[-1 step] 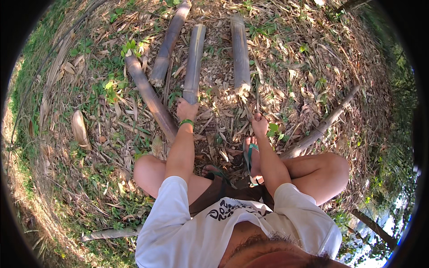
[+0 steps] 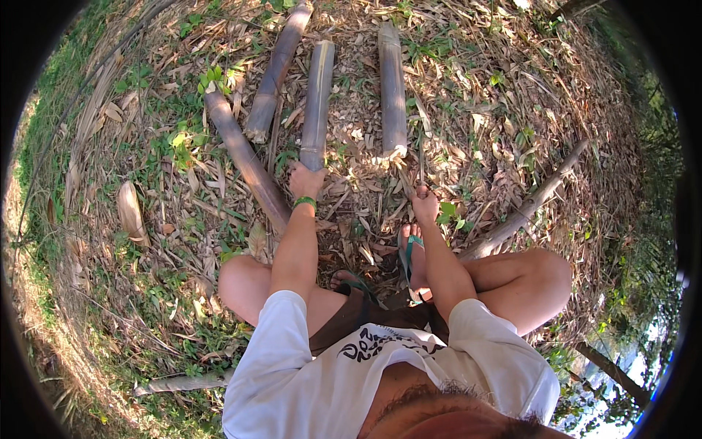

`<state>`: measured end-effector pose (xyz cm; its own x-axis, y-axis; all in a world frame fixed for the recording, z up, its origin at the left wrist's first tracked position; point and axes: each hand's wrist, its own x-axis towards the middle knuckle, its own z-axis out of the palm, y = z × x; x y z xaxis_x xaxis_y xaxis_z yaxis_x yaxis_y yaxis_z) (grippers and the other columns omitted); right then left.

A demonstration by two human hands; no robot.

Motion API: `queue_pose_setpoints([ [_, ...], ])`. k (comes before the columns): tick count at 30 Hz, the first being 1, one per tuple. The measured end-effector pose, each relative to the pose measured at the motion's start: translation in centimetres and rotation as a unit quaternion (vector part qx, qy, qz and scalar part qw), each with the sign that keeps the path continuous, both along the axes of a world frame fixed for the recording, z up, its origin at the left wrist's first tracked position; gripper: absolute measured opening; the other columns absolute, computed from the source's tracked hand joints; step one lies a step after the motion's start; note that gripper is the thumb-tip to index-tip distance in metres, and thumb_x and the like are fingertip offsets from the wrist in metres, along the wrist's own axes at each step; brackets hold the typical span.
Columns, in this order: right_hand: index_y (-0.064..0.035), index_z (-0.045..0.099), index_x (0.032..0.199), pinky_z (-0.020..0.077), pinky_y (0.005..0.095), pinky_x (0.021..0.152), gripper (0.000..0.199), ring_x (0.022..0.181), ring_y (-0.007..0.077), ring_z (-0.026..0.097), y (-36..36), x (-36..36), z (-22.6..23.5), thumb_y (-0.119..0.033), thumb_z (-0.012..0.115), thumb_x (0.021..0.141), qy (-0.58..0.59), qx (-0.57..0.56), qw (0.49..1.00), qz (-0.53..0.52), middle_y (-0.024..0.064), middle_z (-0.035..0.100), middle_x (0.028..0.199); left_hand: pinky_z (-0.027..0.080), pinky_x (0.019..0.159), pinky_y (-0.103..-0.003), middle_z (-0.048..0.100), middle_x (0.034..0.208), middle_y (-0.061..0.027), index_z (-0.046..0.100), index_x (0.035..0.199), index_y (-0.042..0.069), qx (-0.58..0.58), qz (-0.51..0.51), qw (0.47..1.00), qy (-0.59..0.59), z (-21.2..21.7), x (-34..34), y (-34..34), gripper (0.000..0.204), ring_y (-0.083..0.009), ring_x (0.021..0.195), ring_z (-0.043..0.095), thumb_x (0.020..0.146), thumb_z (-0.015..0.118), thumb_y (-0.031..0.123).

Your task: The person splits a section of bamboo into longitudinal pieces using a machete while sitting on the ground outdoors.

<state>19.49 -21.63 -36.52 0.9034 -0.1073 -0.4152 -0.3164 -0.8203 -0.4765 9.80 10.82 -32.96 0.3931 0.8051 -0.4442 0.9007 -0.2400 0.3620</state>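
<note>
My left hand (image 2: 307, 179), below a green wristband, is closed round the near end of a grey-brown bamboo section (image 2: 317, 102) with a pale streak along its far part. Whether that section rests on the ground or is lifted, I cannot tell. My right hand (image 2: 425, 205) is a fist around a thin, straight, dark strip (image 2: 421, 157) that points away from me; its kind is unclear. Just left of and beyond this fist, another bamboo section (image 2: 393, 95) lies lengthwise, its near end pale and rough. Both forearms reach forward between my bent knees.
Two more bamboo pieces lie at the left, one slanting toward my left knee (image 2: 245, 150), one farther off (image 2: 278, 73). A bare branch (image 2: 526, 208) slants past my right knee. Dry leaves and green shoots cover the ground (image 2: 482, 102). My sandalled foot (image 2: 415, 263) is near the right hand.
</note>
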Motion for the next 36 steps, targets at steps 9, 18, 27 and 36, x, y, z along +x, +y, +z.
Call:
queue_pose_setpoints([
  [9,0.0022,0.07,0.099,0.0517,0.0437,0.09,0.05,0.097,0.0358,0.069,0.4,-0.6,-3.5,-0.034,0.083,0.068,0.004,0.017,0.999,-0.03,0.0201,0.073,0.098,0.053,0.086,-0.048,0.072,0.106,-0.025,0.071,0.109,-0.003,-0.135,0.122,0.979,-0.093,4.7,1.8,-5.2,0.073,-0.04,0.099,0.069,0.06,0.086,0.049],
  [18,0.0047,0.045,0.127,0.049,0.0463,0.099,0.072,0.113,0.0429,0.063,1.3,0.8,-5.2,-0.036,0.077,0.076,0.113,-0.053,0.988,0.086,0.0294,0.065,0.117,0.051,0.082,-0.05,0.07,0.095,-0.0251,0.061,0.102,-0.006,-0.019,0.183,0.937,-0.296,7.5,1.4,-8.9,0.064,-0.0429,0.087,0.067,0.063,0.086,0.038],
  [27,0.0043,0.043,0.131,0.0477,0.046,0.101,0.076,0.115,0.0432,0.062,2.5,0.7,-3.5,-0.039,0.077,0.079,0.134,-0.053,0.986,0.086,0.029,0.063,0.122,0.05,0.085,-0.051,0.067,0.104,-0.0277,0.056,0.114,-0.008,0.051,0.194,0.943,-0.264,5.7,5.9,-8.4,0.077,-0.0441,0.095,0.065,0.066,0.085,0.045],
  [36,0.0011,0.043,0.121,0.0498,0.0491,0.096,0.06,0.106,0.0437,0.065,2.5,-0.3,-3.9,-0.03,0.073,0.08,0.082,-0.091,0.99,0.075,0.0265,0.065,0.109,0.021,0.115,-0.062,0.033,0.148,-0.0347,0.025,0.151,-0.002,0.203,0.158,0.954,-0.153,1.9,0.4,-4.2,0.111,-0.0486,0.139,0.031,0.075,0.079,0.057],
])
